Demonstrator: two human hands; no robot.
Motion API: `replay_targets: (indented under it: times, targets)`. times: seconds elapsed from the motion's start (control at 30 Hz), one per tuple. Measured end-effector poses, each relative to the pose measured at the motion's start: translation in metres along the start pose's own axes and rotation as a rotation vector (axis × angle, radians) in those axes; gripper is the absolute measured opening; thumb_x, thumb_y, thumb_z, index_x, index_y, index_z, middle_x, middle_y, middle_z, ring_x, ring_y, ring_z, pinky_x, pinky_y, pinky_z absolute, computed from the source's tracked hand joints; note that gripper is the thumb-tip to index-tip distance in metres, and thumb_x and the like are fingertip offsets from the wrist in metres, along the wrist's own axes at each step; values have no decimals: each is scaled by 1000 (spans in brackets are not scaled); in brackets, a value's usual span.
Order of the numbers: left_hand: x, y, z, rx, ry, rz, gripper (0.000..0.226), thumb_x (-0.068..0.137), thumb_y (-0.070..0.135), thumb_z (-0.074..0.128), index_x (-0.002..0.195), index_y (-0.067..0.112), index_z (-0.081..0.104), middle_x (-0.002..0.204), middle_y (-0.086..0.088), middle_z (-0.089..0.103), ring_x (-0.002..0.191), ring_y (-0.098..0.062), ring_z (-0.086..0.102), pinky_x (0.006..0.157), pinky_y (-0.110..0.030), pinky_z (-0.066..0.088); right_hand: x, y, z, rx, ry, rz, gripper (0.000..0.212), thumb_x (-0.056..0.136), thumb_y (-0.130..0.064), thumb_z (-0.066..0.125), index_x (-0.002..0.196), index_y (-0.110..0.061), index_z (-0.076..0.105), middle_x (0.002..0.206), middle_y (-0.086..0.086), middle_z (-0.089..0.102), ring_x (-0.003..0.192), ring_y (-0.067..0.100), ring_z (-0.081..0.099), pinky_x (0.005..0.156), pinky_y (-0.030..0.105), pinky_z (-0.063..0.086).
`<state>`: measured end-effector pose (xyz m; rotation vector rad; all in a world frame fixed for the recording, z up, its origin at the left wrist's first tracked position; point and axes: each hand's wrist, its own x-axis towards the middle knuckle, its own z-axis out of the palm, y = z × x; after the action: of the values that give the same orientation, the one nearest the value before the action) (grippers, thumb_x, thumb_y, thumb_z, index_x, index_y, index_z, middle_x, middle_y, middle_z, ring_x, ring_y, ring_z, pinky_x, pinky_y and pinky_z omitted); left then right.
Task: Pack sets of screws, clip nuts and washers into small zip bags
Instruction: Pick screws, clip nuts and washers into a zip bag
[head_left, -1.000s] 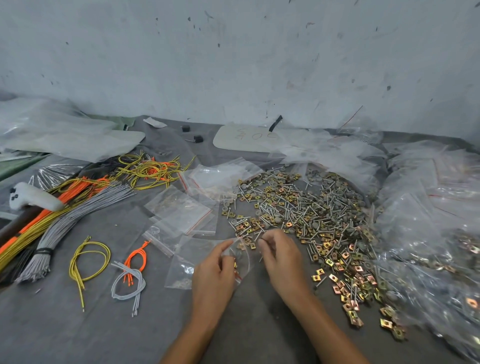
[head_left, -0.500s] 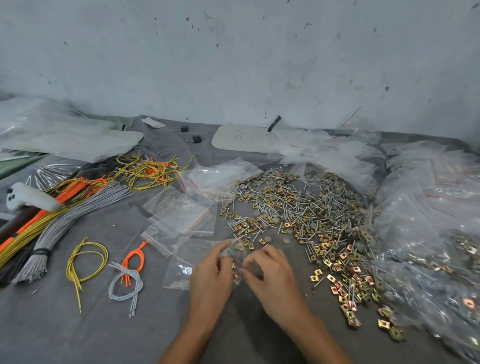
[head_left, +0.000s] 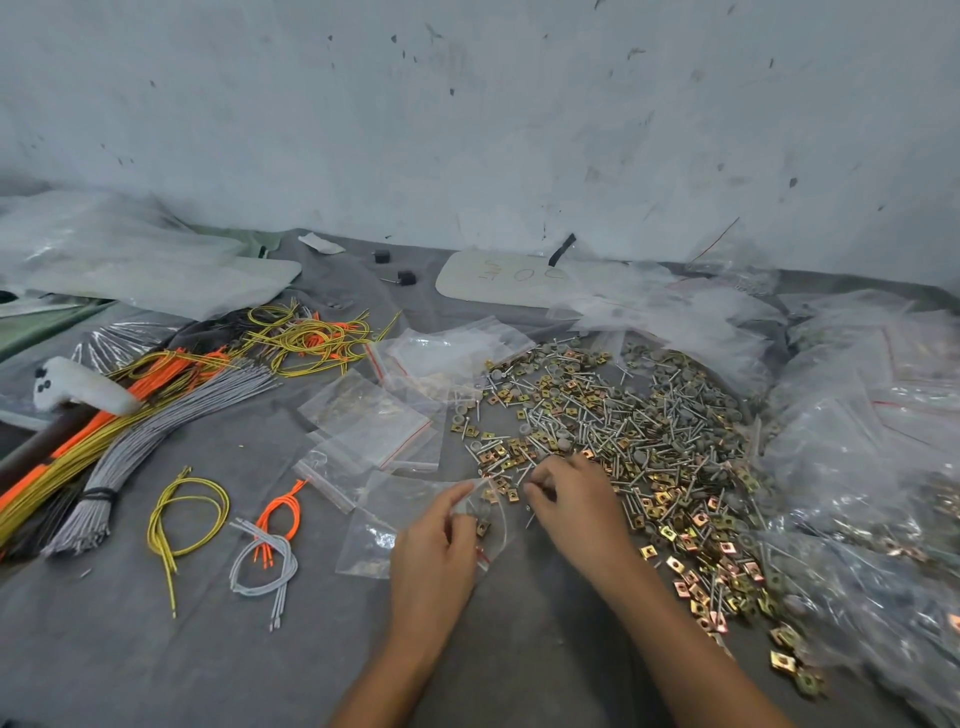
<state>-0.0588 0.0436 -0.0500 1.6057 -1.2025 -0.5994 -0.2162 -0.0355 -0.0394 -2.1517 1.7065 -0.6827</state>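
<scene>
My left hand (head_left: 434, 551) grips a small clear zip bag (head_left: 491, 525) by its mouth; a clip nut shows inside it. My right hand (head_left: 574, 501) is at the near edge of the hardware pile (head_left: 623, 431), its fingertips curled on screws just right of the bag's mouth. The pile mixes silver screws, brass-coloured clip nuts and grey washers and spreads from the centre to the right. More clip nuts (head_left: 711, 587) trail toward the near right. Empty zip bags (head_left: 371, 415) with red strips lie left of the pile.
Bundles of orange, yellow and grey wires (head_left: 130, 441) lie at the left, with loose loops (head_left: 182, 519) nearer me. Filled clear bags (head_left: 872, 457) heap up at the right. A white card (head_left: 509, 278) and plastic sheets rest near the grey wall. Grey cloth covers the table.
My right hand went from the pile's edge to the bag's mouth, then back out toward the screws. My left hand kept hold of the bag and barely shifted.
</scene>
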Motion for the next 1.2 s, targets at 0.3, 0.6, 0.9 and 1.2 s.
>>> replay_targets:
  times: [0.3,0.6,0.9,1.2]
  targets:
    - [-1,0,0,-5,7,-7,43,83,30,43,117,38,69,59,13,67,51,0,59,56,-23,47,14,-2,-3,-42,-27,41,12,99,-24,58,87,-23,63,115,5,57,109,30,56,87,38,49]
    - [2,-4,1,16,18,11,40,85,30,44,115,39,69,66,19,69,56,1,63,58,-20,49,-51,-21,0,450,261,3,17,86,-29,77,83,-40,65,84,-17,61,79,0,61,66,8,45]
    - [2,-4,-1,57,25,30,43,82,31,43,115,40,68,64,16,68,58,-1,60,58,-19,46,-64,-30,7,195,138,-222,6,89,-31,73,94,-27,75,89,-16,57,89,6,55,78,21,46]
    - [0,0,-1,57,40,57,37,88,22,48,116,34,70,60,17,63,51,0,54,53,-17,40,-25,-17,2,-8,80,-41,21,95,-47,61,105,-30,66,105,-10,56,104,13,48,82,29,44]
